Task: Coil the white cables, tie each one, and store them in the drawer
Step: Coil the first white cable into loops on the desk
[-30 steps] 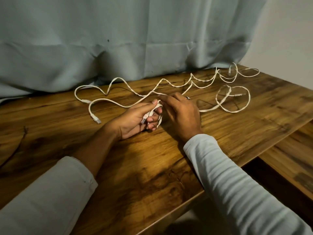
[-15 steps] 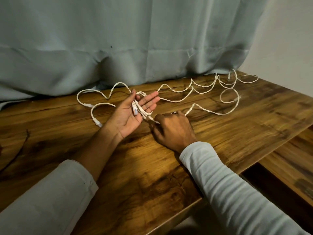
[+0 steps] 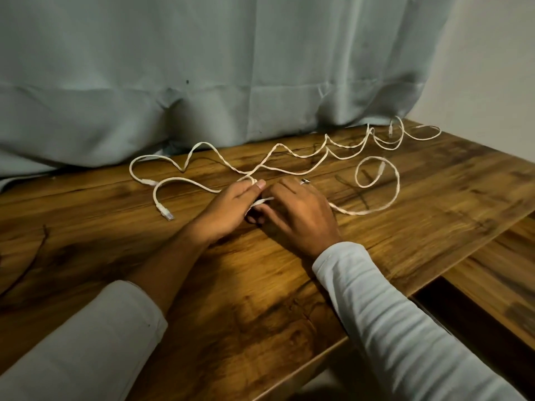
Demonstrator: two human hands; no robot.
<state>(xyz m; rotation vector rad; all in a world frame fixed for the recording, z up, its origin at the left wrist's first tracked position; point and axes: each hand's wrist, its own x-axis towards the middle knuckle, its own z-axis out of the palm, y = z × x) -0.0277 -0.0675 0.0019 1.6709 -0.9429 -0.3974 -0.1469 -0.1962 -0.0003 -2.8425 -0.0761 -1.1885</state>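
Loose white cables [image 3: 304,169] snake across the wooden table [image 3: 260,299], from a plug [image 3: 166,213] at the left to loops at the far right corner. One cable runs from a round loop [image 3: 376,172] on the right back to my hands. My left hand [image 3: 231,206] is turned palm down and grips a small coil of that cable, its thumb on top. My right hand [image 3: 301,215], with a ring on one finger, lies close against it and holds the cable strand between the two hands. The coil is mostly hidden by my fingers.
A pale blue curtain [image 3: 202,82] hangs behind the table's back edge. A lower wooden surface [image 3: 498,276] sits beyond the table's right edge, with a dark gap between. A thin dark crack or cord [image 3: 34,256] marks the table at the left.
My left hand turned from palm up to palm down over the coil. My right hand moved up against it. The cable loop on the right has been drawn closer and smaller.
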